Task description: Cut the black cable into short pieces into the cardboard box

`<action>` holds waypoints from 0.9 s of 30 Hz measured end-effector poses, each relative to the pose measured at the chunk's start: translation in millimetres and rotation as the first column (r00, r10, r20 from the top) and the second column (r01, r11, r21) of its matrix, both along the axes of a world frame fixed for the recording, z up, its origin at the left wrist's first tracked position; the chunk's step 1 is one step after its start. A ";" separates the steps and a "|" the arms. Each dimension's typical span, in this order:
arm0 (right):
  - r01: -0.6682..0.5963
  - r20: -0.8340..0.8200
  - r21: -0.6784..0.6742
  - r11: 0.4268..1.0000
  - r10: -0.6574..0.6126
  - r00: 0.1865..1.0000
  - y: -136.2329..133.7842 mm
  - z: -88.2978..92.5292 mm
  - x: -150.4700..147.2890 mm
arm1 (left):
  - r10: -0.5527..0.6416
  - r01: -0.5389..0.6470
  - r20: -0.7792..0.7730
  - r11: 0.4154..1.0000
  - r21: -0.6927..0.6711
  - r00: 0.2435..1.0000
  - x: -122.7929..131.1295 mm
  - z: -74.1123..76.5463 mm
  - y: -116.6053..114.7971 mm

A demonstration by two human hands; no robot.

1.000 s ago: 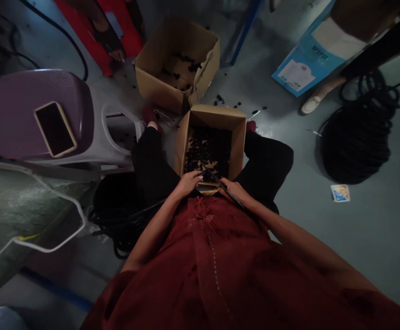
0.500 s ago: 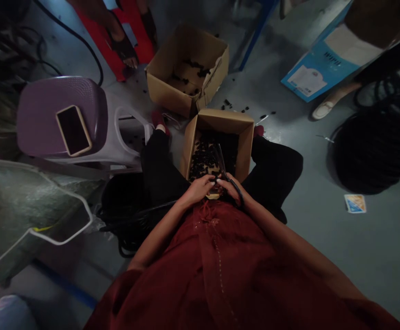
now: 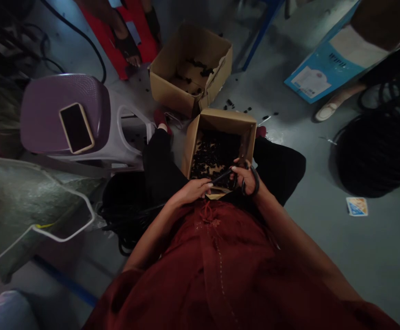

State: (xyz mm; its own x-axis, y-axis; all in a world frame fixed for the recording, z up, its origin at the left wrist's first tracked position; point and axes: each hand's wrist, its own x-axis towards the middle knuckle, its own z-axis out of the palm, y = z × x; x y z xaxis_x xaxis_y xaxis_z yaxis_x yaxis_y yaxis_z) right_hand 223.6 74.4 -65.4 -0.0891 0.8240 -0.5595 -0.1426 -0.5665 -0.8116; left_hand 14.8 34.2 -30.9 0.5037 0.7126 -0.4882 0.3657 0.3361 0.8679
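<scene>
Over the near edge of a cardboard box [image 3: 191, 151], my left hand [image 3: 194, 190] is closed on a black cord [image 3: 221, 176]. The cord stretches from it to my right hand [image 3: 245, 178], which pinches the other end. My right hand also carries scissors, whose black handle loops [image 3: 255, 181] hang round the fingers; the blades point away from me and are hard to make out against the dark. Many short black pieces [image 3: 206, 153] lie in the box between my legs.
Another cardboard box [image 3: 172, 94] with black pieces stands beyond. A purple stool [image 3: 41, 114] with a phone [image 3: 77, 128] is at left, above a black container [image 3: 120, 201]. A black cord coil [image 3: 375, 151] and a blue box [image 3: 309, 82] are at right. Another person's foot [image 3: 134, 60] rests ahead.
My hands have moved apart, the right one outward with the scissors, drawing out a length of black cord between them. The scissors have turned away from the cord.
</scene>
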 end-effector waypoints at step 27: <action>-0.189 0.241 0.109 0.976 0.158 0.957 -9.1 5.7 4.4 | 0.394 -0.397 0.076 0.918 0.023 0.916 16.9 -18.9 3.7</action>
